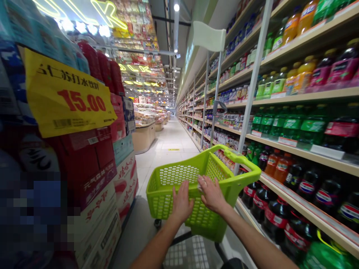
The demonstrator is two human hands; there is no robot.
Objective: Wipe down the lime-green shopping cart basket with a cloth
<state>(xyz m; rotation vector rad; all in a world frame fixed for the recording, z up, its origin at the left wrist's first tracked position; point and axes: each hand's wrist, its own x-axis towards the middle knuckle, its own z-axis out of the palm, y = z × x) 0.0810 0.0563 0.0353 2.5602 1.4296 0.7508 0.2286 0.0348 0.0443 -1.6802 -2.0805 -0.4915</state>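
A bright green plastic shopping cart (203, 215) with a lattice basket is in front of me, its handle (249, 168) toward the right. My left hand (181, 201) is at the near rim, fingers stretched upward and thumb apart; it holds nothing I can see. Just to the right, my right hand (211, 194) bends over the same rim, fingers on the inner side and thumb outside. Something small and whitish shows by its fingertips, too unclear to name. Inside the basket I see only the lattice wall.
Shelves of drink bottles (291, 121) line the right side. At left rises a stack of drink cartons (98, 209) with a yellow price sign (70, 97). A tiled aisle (165, 138) runs ahead past display counters (144, 136). A grey upright pole (254, 82) stands beside the cart.
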